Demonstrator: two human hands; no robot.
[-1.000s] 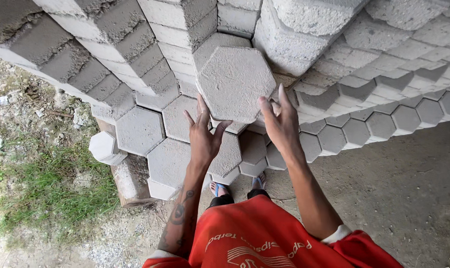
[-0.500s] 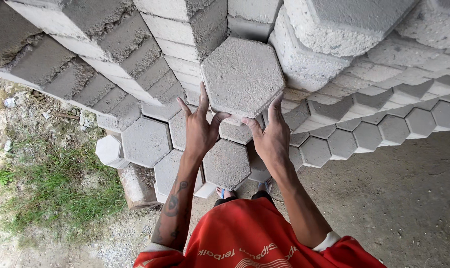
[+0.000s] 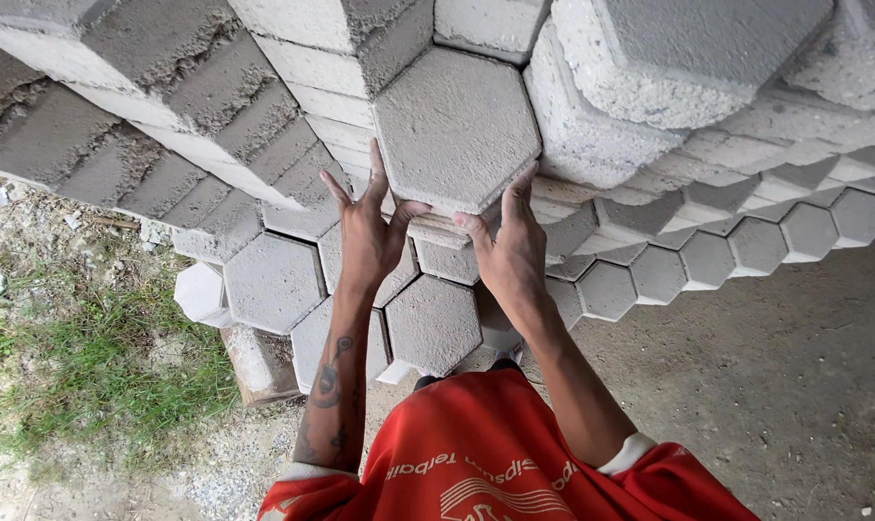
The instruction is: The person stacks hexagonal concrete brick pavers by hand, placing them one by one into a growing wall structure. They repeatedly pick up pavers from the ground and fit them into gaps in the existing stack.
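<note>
1. The fingers (image 3: 377,178) of the left hand (image 3: 368,241) are spread and pressed flat against the lower left edge of a grey hexagonal paving block (image 3: 457,127); nothing is gripped, the block is only touched.
2. The fingers (image 3: 519,188) of the right hand (image 3: 514,256) are likewise stretched out and laid against the block's lower right edge, with the thumb pointed inward beneath it.
3. The hexagonal paving block is seen face-on at the top of a stack of hexagonal blocks (image 3: 650,260), between the two hands, and is bordered above and to both sides by other blocks.
4. A thin pale slab (image 3: 437,232) is visible just beneath the block, between the thumbs.
5. To the left, rows of grey blocks (image 3: 167,125) are stacked with their rough sides shown.
6. Lower hexagonal faces (image 3: 273,282) are seen below the wrists, resting on a wooden pallet (image 3: 254,362).
7. A red shirt (image 3: 495,463) with white trim is worn by the person.
8. Grass and gravel (image 3: 80,367) are seen at the left, and a concrete floor (image 3: 794,376) at the right.
</note>
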